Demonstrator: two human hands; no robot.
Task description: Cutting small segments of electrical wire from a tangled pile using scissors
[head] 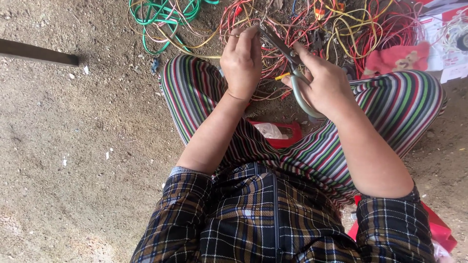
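Head view, at the far edge of the dirt ground: a person sits cross-legged in striped trousers and a plaid shirt.
Left hand (241, 61): fingers pinched together on a thin wire (229, 35) from the pile.
Right hand (324, 83): closed around the grey handles of pliers (287, 61), whose tip touches the wire beside the left fingers.
Wire tangle (341, 29): red, yellow and green strands, heaped past the knees.
Red tray (285, 141): on the ground between the legs.

Dirt floor (73, 146) under tangled wires (341, 24)
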